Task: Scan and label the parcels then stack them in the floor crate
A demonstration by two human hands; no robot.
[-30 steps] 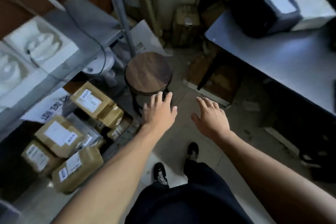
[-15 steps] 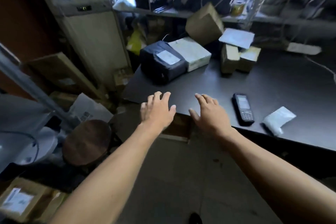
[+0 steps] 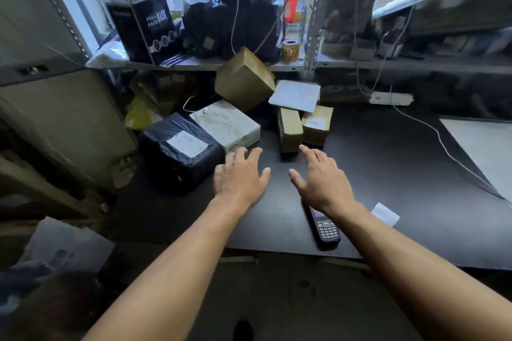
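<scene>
Several parcels lie at the back of the black table [image 3: 388, 163]: a black bagged parcel [image 3: 180, 152] with a white label, a pale flat box [image 3: 227, 124], a tilted brown box [image 3: 243, 79], a grey flat mailer [image 3: 295, 95] and two small brown boxes [image 3: 289, 130] [image 3: 317, 124]. My left hand [image 3: 239, 174] hovers open over the table just in front of the pale box. My right hand [image 3: 322, 178] is open too, its fingertips close to the nearer small brown box. A black handheld scanner [image 3: 324, 227] lies under my right wrist. The floor crate is out of view.
A metal shelf [image 3: 360, 65] above the table holds dark boxes, a tape roll [image 3: 290, 48] and cables. A white cable [image 3: 443, 144] runs across the table's right side. A small white packet [image 3: 385, 213] lies by my right forearm. Cardboard and clutter stand at the left.
The view swung up from the floor parcels and stool to the table. Both open hands moved forward over the table toward the parcels; the right wrist now covers part of the scanner.
</scene>
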